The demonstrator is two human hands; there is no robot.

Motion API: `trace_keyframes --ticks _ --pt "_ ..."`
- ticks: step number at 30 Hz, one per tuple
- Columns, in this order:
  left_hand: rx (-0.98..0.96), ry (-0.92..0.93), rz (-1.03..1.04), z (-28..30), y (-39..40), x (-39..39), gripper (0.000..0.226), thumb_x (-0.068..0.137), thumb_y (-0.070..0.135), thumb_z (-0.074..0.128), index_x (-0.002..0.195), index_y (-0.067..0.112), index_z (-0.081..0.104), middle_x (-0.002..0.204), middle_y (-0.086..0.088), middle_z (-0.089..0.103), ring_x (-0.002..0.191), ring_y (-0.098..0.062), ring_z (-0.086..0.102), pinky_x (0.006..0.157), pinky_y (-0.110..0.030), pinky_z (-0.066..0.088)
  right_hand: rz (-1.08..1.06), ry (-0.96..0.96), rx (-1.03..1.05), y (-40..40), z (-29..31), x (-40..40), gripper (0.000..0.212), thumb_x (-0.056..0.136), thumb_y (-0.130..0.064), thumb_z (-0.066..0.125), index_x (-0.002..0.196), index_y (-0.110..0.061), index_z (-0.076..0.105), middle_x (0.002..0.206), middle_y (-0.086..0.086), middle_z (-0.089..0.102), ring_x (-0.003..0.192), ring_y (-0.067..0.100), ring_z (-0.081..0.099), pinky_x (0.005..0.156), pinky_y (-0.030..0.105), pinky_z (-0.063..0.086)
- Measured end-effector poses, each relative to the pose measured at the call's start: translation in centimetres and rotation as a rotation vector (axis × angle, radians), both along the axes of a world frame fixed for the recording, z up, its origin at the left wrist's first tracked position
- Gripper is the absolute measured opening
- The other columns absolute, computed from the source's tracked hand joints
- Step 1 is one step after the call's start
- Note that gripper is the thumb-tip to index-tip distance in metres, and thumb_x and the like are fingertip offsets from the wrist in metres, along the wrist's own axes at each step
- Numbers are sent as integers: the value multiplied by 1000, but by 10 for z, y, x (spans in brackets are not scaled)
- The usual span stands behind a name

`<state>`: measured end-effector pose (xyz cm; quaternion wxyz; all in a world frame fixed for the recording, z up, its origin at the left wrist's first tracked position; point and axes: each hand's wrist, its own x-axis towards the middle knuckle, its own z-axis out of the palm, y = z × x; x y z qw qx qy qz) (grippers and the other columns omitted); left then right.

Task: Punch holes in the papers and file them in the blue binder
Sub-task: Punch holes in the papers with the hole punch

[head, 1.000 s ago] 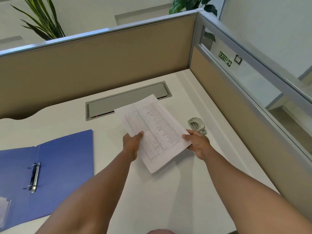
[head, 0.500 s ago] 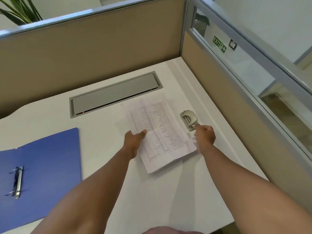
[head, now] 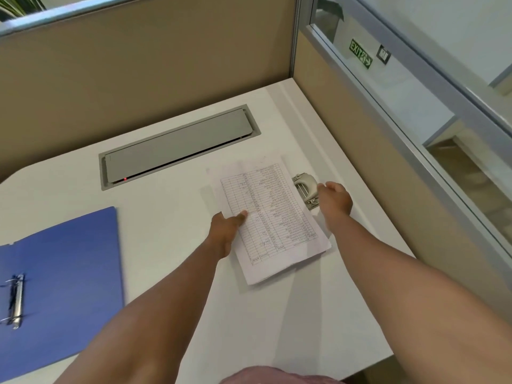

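A thin stack of printed papers (head: 273, 217) with a table on top lies on the white desk (head: 177, 223). My left hand (head: 225, 231) pinches the stack's left edge, thumb on top. A small grey hole punch (head: 304, 189) sits just right of the papers. My right hand (head: 335, 202) reaches to the punch and touches its right side with relaxed fingers, off the papers. The blue binder (head: 63, 275) lies open at the left, its metal ring clip (head: 15, 300) showing.
A grey cable hatch (head: 177, 146) is set into the desk behind the papers. Beige partition walls (head: 138, 65) close the back and right sides, with a glass pane (head: 415, 87) above the right one. The desk's front edge is near my body.
My right hand let go of the papers and moved right to the hole punch. The papers came down flat on the desk, still held by my left hand. The view tilted down.
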<state>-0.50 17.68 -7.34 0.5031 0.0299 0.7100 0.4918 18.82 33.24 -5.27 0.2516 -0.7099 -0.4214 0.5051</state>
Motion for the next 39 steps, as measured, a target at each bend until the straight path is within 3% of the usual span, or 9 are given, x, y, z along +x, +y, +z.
trace_keyframes --ticks 5,7,13,15,21,25,27,29,39 --pt "13 -16 -1 -1 2 7 32 90 14 72 120 9 63 113 -2 72 100 -19 69 83 -35 55 15 11 -2 4 -4 -2 36 91 -29 58 125 -19 62 115 -3 64 88 12 58 76 24 42" --pt "13 -20 3 -2 3 8 32 90 14 72 121 9 63 114 -3 72 101 -20 69 84 -37 55 15 21 -2 6 -6 -3 35 91 -29 58 124 -19 62 117 -3 64 84 10 58 73 21 42" --pt "7 -55 15 -1 8 14 15 90 13 72 99 18 62 104 1 71 94 -17 68 86 -39 54 52 10 -9 8 -9 0 33 93 -29 56 124 -19 62 109 -6 62 65 -3 50 38 6 32" --pt "16 -64 10 -2 9 15 15 90 14 72 103 16 64 108 -1 72 98 -20 69 91 -42 54 69 3 -3 9 -8 1 33 92 -29 57 123 -19 63 106 -6 62 65 -2 51 36 5 32" --pt "20 -97 14 -4 13 19 32 90 15 73 120 12 65 114 -3 73 101 -22 70 82 -39 57 88 -20 4 12 -10 0 26 89 -35 59 106 -18 68 104 -1 69 86 16 63 61 21 43" --pt "5 -98 14 -6 16 19 22 89 14 73 110 15 66 112 -4 73 100 -22 70 88 -44 57 135 -85 29 20 -13 -4 28 90 -41 55 100 -18 67 95 -2 68 80 15 61 57 23 42" --pt "1 -98 12 -7 16 18 25 89 14 73 113 14 66 112 -4 73 100 -23 70 90 -46 56 147 -115 45 25 -16 -8 30 91 -42 54 100 -16 68 94 -2 66 82 16 61 64 25 44" --pt "2 -100 10 -8 16 18 32 89 14 73 120 12 66 112 -4 73 100 -23 70 86 -43 58 165 -131 59 32 -18 -14 31 92 -42 52 100 -15 67 95 -1 65 86 18 61 73 27 46" --pt "-13 -123 13 -17 15 16 35 87 15 75 121 11 67 109 -3 75 99 -24 72 78 -41 60 274 -318 125 56 -28 -36 37 95 -41 43 104 -12 66 108 7 68 102 28 63 85 34 49"
